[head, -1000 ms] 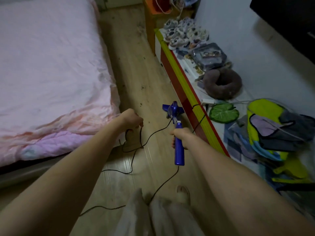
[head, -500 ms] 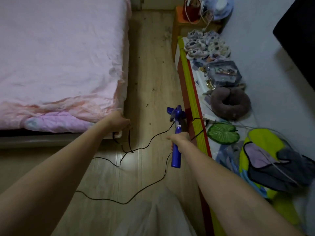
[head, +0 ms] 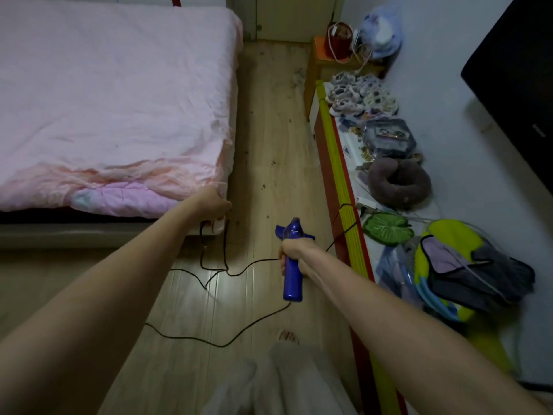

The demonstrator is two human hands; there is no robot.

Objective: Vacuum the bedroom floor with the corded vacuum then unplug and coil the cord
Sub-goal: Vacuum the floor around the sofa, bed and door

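Note:
My right hand (head: 294, 253) grips the handle of a blue corded vacuum (head: 292, 283), whose head points forward over the wooden floor (head: 269, 139). A thin black cord (head: 221, 272) runs from the handle's lower end, loops across the floor and rises to my left hand (head: 212, 203). That hand is closed on cord loops beside the bed's corner. Another stretch of cord climbs over the yellow edge of the low shelf (head: 347, 211) on the right. Dark crumbs dot the floor ahead.
A bed with pink bedding (head: 113, 109) fills the left. A low red and yellow shelf along the right wall carries slippers (head: 359, 95), a neck pillow (head: 398, 182), a leaf-shaped pad (head: 387, 229) and a green bag (head: 460, 265). An orange stool (head: 326, 59) stands at the far end. My foot (head: 288, 336) shows below.
The view has tilted up and I have stepped back along the aisle. My left hand has moved forward to the bed corner with the cord. The right hand keeps the vacuum.

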